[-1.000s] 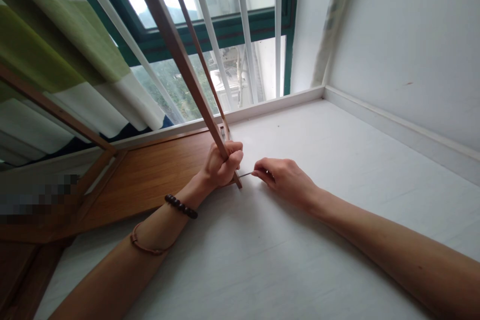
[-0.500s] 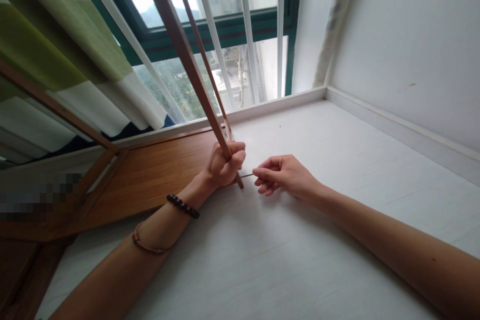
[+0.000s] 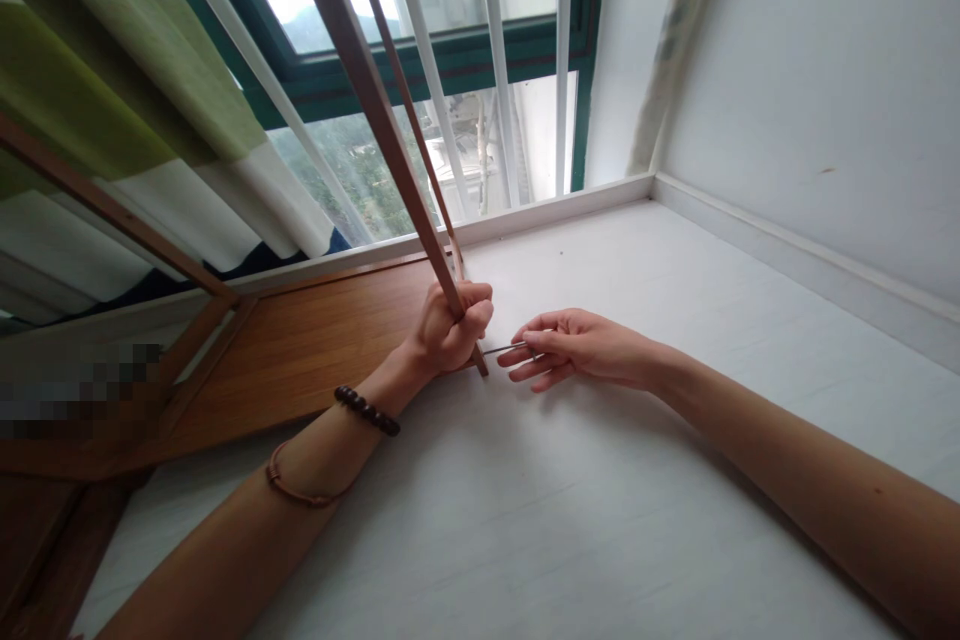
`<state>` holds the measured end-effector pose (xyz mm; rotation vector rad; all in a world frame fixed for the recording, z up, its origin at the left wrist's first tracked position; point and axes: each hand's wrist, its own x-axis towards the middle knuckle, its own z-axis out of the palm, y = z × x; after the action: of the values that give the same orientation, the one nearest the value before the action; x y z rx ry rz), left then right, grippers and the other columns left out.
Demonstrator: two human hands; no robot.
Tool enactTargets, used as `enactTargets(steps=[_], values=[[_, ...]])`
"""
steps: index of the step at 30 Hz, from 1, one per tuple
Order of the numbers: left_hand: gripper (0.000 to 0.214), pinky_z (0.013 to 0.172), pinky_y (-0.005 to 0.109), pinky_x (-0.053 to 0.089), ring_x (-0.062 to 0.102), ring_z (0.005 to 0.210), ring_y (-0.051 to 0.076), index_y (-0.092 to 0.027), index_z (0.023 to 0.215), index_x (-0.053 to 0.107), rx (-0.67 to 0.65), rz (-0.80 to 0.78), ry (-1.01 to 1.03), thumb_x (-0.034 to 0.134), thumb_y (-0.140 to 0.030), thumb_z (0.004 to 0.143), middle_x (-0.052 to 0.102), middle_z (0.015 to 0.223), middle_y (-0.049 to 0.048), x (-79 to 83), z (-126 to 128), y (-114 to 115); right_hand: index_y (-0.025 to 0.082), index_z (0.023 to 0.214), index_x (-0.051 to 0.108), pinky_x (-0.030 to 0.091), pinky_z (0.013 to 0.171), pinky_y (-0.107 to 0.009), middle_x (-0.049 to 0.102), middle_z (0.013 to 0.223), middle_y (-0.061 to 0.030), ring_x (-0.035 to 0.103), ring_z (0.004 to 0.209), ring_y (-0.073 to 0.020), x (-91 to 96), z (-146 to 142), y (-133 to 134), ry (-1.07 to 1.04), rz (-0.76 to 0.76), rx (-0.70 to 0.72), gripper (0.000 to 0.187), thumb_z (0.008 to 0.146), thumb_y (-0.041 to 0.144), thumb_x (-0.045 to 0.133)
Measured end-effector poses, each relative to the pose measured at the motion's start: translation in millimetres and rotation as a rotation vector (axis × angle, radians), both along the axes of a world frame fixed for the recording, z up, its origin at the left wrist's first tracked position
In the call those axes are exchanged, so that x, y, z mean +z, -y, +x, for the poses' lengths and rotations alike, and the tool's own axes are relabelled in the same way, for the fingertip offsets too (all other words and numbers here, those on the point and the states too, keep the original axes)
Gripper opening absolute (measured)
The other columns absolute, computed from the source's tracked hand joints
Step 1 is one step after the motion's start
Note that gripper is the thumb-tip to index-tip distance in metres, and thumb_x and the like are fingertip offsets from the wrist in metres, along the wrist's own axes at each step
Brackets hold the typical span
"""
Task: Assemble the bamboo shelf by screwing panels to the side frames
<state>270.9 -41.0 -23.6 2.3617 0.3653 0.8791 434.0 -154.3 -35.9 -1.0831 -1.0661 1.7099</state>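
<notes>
Right hand (image 3: 566,348): half open, thumb and forefinger are lightly pinching one end of a thin metal rod (image 3: 502,349), the other fingers are standing loosely apart. Thin metal rod: is lying level between the two hands, its far end meeting the foot of the wooden post (image 3: 390,160); how deep it is seating there cannot be told.

Left hand (image 3: 454,328): closed in a fist, is gripping the wooden post just above its foot — the post is leaning up and leftward. Left wrist: is wearing a dark bead bracelet (image 3: 367,411); a brown cord bracelet (image 3: 300,495) is circling the forearm.

Slimmer wooden bar (image 3: 418,133): is slanting just behind the post. Wooden panel (image 3: 330,330): is stretching left beyond the left hand. White surface (image 3: 570,510): is spreading beneath both hands.

Outermost: a green-framed window (image 3: 315,90) behind white bars; a green-and-white curtain (image 3: 112,90) is hanging left; a white wall (image 3: 817,70) is rising right.
</notes>
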Motion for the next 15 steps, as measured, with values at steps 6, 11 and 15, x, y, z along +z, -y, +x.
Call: enactTargets(steps=[6,11,15], values=[[0.031,0.038,0.021,0.028,0.036,0.039,0.008,-0.018,0.044,0.039,-0.005,0.005,-0.003,0.04,-0.027,0.075,0.044,0.041,-0.0004,-0.7,0.1,-1.1,0.011,0.085,0.062,0.052,0.048,-0.018,0.071,0.089,-0.0113,0.068,0.064,-0.0128,-5.9,-8.3,0.6,0.179,0.039,-0.045,0.024,0.082,0.034,0.06],[0.031,0.039,0.022,0.029,0.037,0.039,0.009,-0.018,0.045,0.04,0.005,-0.001,-0.018,0.039,-0.026,0.075,0.044,0.041,-0.0003,-0.7,0.4,-1.5,0.014,0.087,0.064,0.045,0.046,-0.019,0.065,0.065,-0.0024,0.056,0.047,-0.0082,-12.3,-14.9,2.6,0.472,0.249,-0.208,0.025,0.085,0.037,0.054],[0.031,0.039,0.022,0.029,0.037,0.04,0.009,-0.018,0.045,0.039,0.001,-0.005,-0.014,0.039,-0.026,0.075,0.044,0.041,-0.0001,-1.0,0.4,-1.2,0.019,0.082,0.066,0.035,0.053,-0.021,0.056,0.054,0.0025,0.045,0.049,-0.0081,-14.2,-20.2,4.1,0.935,0.581,-0.335,0.024,0.088,0.036,0.049]])
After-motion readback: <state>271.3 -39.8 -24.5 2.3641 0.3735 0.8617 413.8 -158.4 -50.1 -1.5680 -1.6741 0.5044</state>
